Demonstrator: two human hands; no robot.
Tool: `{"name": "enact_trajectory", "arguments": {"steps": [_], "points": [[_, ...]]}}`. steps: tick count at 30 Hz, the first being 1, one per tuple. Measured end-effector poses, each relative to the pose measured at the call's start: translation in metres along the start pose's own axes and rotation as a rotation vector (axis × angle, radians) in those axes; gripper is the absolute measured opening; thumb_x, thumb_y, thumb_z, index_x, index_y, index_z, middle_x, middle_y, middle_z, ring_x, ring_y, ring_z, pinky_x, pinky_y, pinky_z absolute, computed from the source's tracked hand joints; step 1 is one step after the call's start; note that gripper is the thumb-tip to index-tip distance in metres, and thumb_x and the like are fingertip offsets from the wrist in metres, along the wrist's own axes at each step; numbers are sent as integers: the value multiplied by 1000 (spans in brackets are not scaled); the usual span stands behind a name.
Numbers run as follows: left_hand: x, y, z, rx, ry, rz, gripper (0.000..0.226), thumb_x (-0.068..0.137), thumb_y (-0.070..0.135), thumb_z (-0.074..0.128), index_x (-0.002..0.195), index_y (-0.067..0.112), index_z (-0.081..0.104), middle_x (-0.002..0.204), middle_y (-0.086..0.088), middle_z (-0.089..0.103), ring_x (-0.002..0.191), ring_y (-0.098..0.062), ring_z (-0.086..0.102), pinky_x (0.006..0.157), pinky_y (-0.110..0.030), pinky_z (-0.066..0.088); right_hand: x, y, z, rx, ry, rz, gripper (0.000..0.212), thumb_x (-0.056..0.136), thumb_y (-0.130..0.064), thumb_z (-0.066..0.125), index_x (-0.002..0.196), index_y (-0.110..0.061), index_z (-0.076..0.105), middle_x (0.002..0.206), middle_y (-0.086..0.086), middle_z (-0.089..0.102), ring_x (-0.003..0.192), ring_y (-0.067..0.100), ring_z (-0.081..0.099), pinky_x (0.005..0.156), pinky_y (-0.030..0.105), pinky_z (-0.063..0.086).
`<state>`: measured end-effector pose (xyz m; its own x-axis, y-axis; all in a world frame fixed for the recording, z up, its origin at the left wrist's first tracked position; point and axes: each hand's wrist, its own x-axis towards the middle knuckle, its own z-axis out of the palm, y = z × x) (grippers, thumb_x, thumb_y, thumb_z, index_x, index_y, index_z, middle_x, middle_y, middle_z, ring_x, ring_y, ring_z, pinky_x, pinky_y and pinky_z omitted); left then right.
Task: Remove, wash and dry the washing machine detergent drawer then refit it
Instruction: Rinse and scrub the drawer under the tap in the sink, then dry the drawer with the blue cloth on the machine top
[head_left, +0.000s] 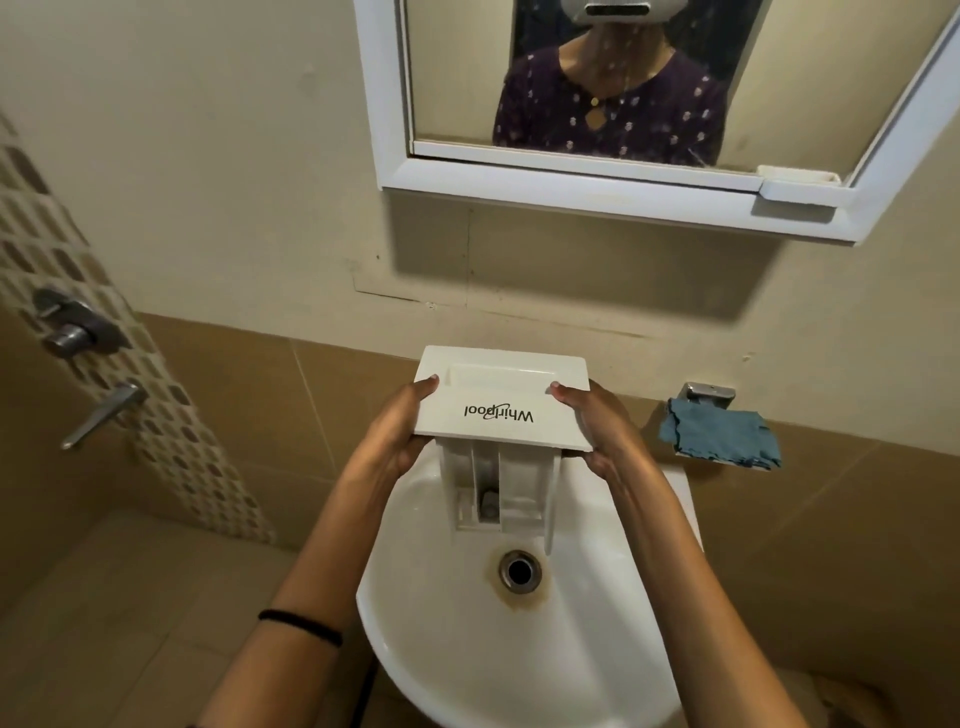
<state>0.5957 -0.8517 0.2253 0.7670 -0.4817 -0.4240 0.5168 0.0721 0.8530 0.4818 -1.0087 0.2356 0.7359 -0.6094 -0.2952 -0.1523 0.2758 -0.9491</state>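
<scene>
White-framed rectangular wall mirror (519, 179) top centre on beige painted wall (208, 182). Round chrome mixer valve (72, 325) at left, chrome lever handle (101, 415) below it, both by brown-and-cream mosaic tile strip (197, 452). Brown glazed wall tiles (260, 395) lower down. Small chrome wall bracket (709, 392) at right.

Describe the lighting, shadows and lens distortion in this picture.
Head view: lit from above, the mirror cabinet throws a broad shadow onto the wall below. A soft sheen sits on the detergent drawer, gripped by the left hand and right hand over the washbasin. The wide-angle lens skews the cabinet frame, and the wall taps look slightly soft.
</scene>
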Motion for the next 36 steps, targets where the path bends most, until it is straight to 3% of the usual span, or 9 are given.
{"name": "enact_trajectory", "arguments": {"steps": [3, 5, 10, 14, 22, 26, 31, 34, 36], "points": [[-3, -1, -12, 109, 86, 113, 32, 95, 22, 47, 124, 7, 47, 97, -4, 63, 81, -16, 61, 69, -30, 51, 4, -6, 12, -48, -62, -8, 11, 91, -10, 55, 84, -19, 59, 85, 0, 65, 74, 17, 62, 63, 27, 46], [-7, -2, -24, 270, 198, 272, 45, 92, 28, 55, 132, 15, 39, 118, -2, 59, 99, -18, 60, 86, -36, 51, 6, -14, 25, -95, -97, -22, 9, 91, -10, 56, 86, -17, 59, 86, 1, 64, 73, 16, 62, 66, 28, 47], [-40, 13, -62, 749, 342, 720, 46, 83, 50, 59, 123, 29, 53, 124, 11, 55, 112, -8, 48, 89, -18, 35, 0, -31, 74, -145, -243, -28, 9, 93, -8, 52, 102, -9, 53, 65, -1, 63, 38, 1, 58, 35, 9, 37], [-65, 23, -107, 922, 458, 687, 51, 70, 73, 44, 105, 40, 63, 145, -7, 40, 140, -23, 26, 114, -36, 25, -9, -36, 126, -177, -378, -4, 8, 92, -11, 55, 100, -12, 56, 62, -3, 67, 45, 9, 64, 40, 17, 45], [-169, 46, -190, 1347, 703, 578, 115, 47, 94, 34, 133, 17, 46, 153, -3, 26, 144, -17, 14, 115, -53, 15, -68, -36, 251, -442, -712, -93, 10, 93, -17, 53, 84, -16, 57, 70, 1, 63, 46, 11, 61, 39, 15, 41], [-244, 47, -241, 1233, 915, 544, 95, 65, 64, 67, 137, 9, 39, 147, -7, 37, 137, -22, 29, 113, -42, 24, -135, -27, 335, -555, -890, -214, 18, 91, -22, 57, 75, -14, 59, 57, -5, 65, 45, 8, 59, 37, 10, 36], [-351, 24, -314, 981, 1292, 590, 75, 67, 54, 73, 122, 7, 54, 123, -10, 57, 109, -23, 55, 89, -32, 45, -243, -1, 422, -368, -1157, -169, 33, 96, -37, 47, 78, -15, 63, 50, -4, 52, 40, 6, 40, 41, 17, 29], [-416, 2, -354, 785, 1456, 550, 67, 70, 48, 74, 123, 11, 55, 121, -4, 60, 92, -10, 57, 62, -19, 49, -306, 25, 457, -322, -1366, -161, 29, 98, -31, 44, 90, -12, 64, 70, 5, 55, 52, 11, 46, 51, 21, 32], [-459, -17, -381, 665, 1540, 518, 61, 70, 52, 72, 117, 17, 59, 114, 2, 62, 87, -11, 60, 59, -21, 52, -343, 50, 474, -433, -1462, -285, 27, 97, -25, 47, 108, -7, 63, 91, 8, 60, 73, 17, 51, 58, 21, 36]]}}
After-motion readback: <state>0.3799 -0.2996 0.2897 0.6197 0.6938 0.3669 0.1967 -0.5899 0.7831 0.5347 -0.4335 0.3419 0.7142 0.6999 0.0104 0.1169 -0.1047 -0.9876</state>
